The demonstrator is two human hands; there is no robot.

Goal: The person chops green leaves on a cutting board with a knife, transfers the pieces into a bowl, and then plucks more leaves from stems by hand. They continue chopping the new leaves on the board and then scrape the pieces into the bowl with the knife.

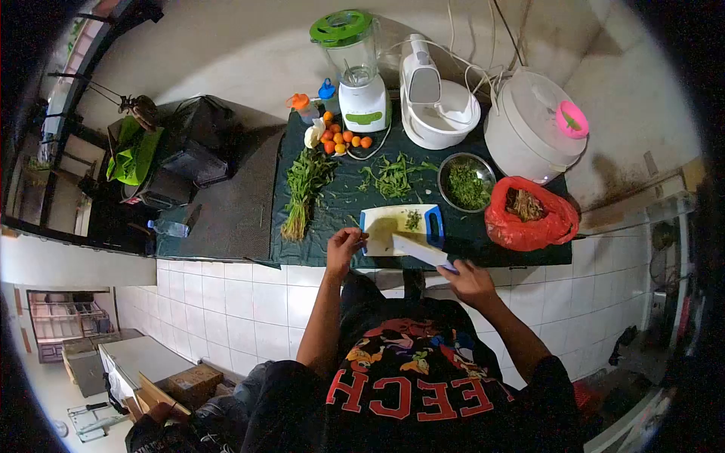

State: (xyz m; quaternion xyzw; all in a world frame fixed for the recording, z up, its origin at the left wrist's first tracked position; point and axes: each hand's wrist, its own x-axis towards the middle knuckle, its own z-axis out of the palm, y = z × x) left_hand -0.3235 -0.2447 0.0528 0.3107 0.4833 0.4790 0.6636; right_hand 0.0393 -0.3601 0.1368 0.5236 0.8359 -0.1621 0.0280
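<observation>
My right hand (470, 284) is wrapped round the purple handle of a knife (419, 251), whose broad pale blade lies over the front right of the cutting board (375, 226). The board is white with blue ends. A little heap of chopped greens (412, 220) sits on it. By the board's left edge, my left hand (345, 248) is closed with fingertips pinched together; what they hold is too small to make out. Behind the board lie loose green leaves (394, 177). To the left rests a bundle of leafy stems (306, 192).
A metal bowl (445, 195) of chopped greens and a red plastic bag (521, 235) stand right. Behind are a blender (362, 102), a stand mixer (434, 136), a large white lidded container (529, 128) and several orange fruits (347, 137). Another person (162, 423) is at lower left.
</observation>
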